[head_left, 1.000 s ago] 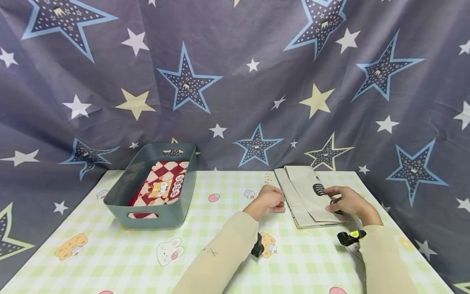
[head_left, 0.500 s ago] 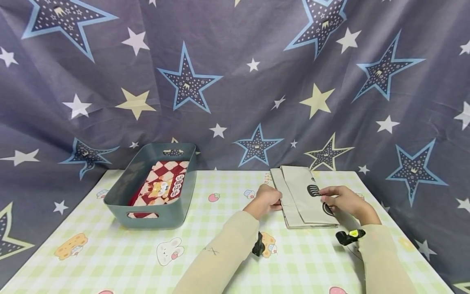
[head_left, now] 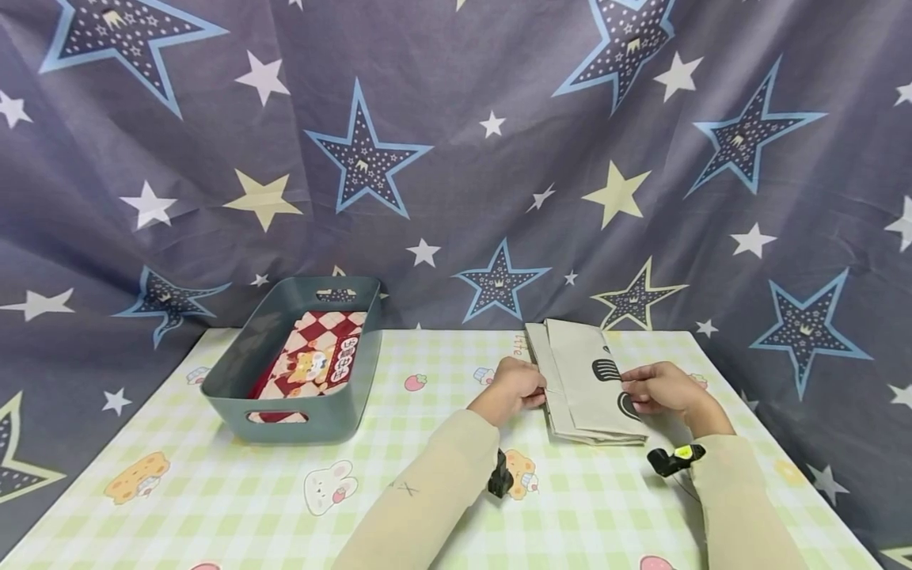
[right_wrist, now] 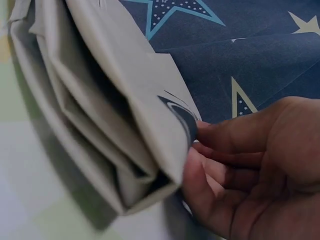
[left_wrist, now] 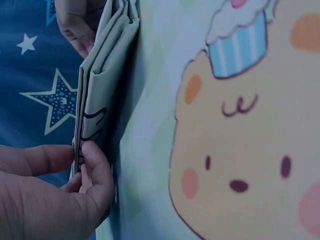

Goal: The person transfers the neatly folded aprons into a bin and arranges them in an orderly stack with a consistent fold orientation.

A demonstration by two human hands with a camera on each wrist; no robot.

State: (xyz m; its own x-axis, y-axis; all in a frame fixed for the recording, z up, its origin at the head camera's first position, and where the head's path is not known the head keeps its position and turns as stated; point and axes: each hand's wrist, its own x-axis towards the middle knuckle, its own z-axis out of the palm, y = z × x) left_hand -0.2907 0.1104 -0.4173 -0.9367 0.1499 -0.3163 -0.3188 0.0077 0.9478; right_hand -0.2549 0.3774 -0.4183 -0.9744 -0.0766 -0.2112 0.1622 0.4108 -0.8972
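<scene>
A folded cream cloth (head_left: 580,380) with black print lies at the back right of the table, stacked in several layers. My left hand (head_left: 514,389) pinches its left edge between thumb and fingers; the left wrist view shows the thumb and fingertips (left_wrist: 92,155) on either side of the layers. At the right edge, by the black print, my right hand (head_left: 664,392) pinches the cloth. In the right wrist view, the folds of the cloth (right_wrist: 135,100) gape a little at the near end, and the thumb and fingers meet at its printed edge.
A grey-green basket (head_left: 299,431) with handle slots stands at the left. In it lies a red and cream checked package (head_left: 313,356). A star-patterned curtain (head_left: 442,198) hangs directly behind the table with its green checked tablecloth (head_left: 264,507).
The cloth has shifted a little left, and my right hand has moved left with it. My left hand, beside the left edge earlier, now pinches that edge.
</scene>
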